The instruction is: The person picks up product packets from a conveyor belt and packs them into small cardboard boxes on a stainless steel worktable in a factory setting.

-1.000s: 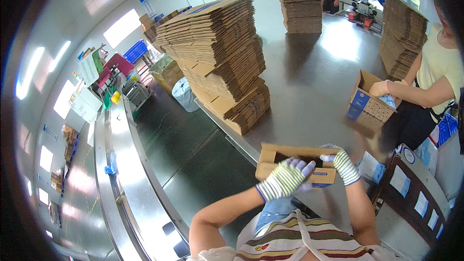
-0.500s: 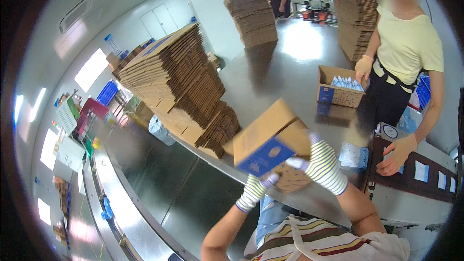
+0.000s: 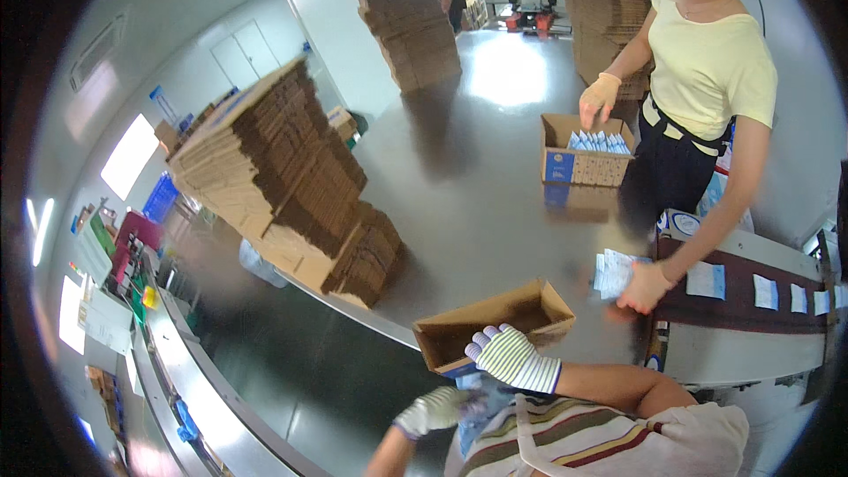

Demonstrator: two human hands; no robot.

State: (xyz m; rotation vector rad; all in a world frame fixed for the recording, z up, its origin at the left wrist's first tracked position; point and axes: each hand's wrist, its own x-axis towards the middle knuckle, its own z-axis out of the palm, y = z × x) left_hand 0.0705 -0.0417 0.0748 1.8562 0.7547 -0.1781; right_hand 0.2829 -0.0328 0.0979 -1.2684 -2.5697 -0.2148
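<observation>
An open-topped cardboard box (image 3: pixel 552 322) stands at the near edge of the metal table, its inside bare. Over its near wall lies my right hand (image 3: pixel 517 360) in a striped glove, fingers bent across the rim and gripping it. My left hand (image 3: pixel 435 412), gloved too, hangs low beside the box's near left corner, against my clothing. Motion smears its fingers, so their pose does not show.
Tall stacks of flattened boxes (image 3: pixel 265 177) stand on the table (image 3: pixel 459 203). To the right, a co-worker's gloved hand (image 3: pixel 647 288) touches sachets beside a conveyor (image 3: pixel 738 300). The other (image 3: pixel 601 100) hovers over a box (image 3: pixel 587 168) of upright sachets.
The box has come down from mid-air onto the table, its open top now upward. My left hand has left it and dropped. The co-worker's hand has shifted from the conveyor to the sachets.
</observation>
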